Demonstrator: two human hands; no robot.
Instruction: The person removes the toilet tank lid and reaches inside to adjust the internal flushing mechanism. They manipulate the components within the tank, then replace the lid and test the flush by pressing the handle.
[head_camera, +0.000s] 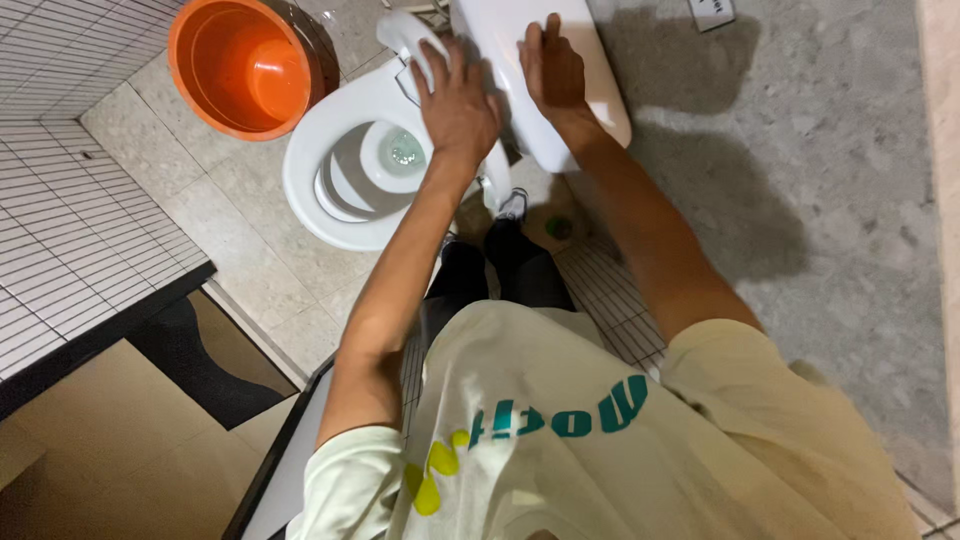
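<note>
Grey speckled stone flooring (850, 150) fills the right side of this washroom, and pale square floor tiles (230, 210) run under the toilet toward the white small-tiled wall (60, 230) on the left. Looking down past my cream T-shirt (600, 440) with its teal and yellow print, I see my dark trouser legs (500, 275) and one light shoe (513, 205) on the floor just beside the toilet base.

Before me stands the white ceramic toilet bowl (320, 200), its seat ring open to a little water at the bottom. Behind the bowl sits the white ceramic cistern lid (590, 80), long and smooth, slanting across the top of the view. My right hand (552, 70) lies flat on that lid with fingers stretched out and together, palm pressed on the surface; it grips nothing. My left hand (455, 100) rests where the bowl meets the cistern, fingers spread and curved over a white rounded plastic part (405, 35) at the back of the seat. It touches the part, but I cannot tell whether the fingers close round it.

Near the far left edge of the floor, just beside the bowl, stands a round orange plastic bucket (245, 65), upright. A dark doormat (200, 360) lies at the near left, beyond a black threshold strip (100, 335).
</note>
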